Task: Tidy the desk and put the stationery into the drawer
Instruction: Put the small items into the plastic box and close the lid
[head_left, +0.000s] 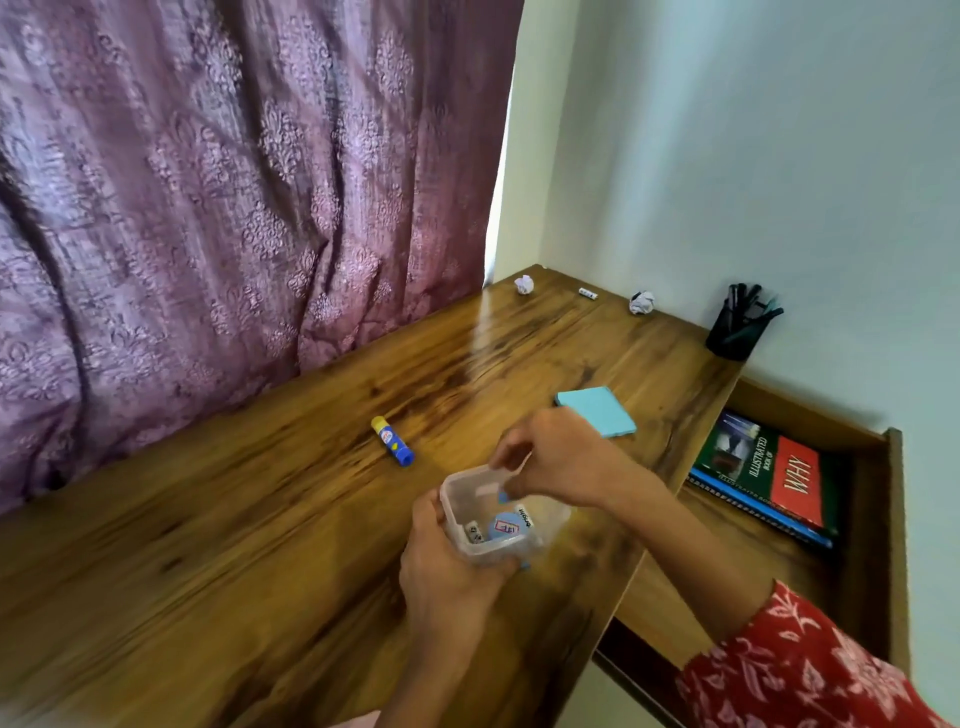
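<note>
Wooden desk (260, 519) was seen beneath a clear box (501, 525), gripped near its right edge by the left hand (441, 577). The right hand (566, 462) was pinched closed over the box's rim; what it held could not be told.

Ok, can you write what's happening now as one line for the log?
left hand: holds clear box | right hand: fingers at box rim | glue stick: lying on desk | drawer: open

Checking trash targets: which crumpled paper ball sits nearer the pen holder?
The paper ball with dark markings, right of the small eraser; the plain white ball lies toward the curtain.
</note>
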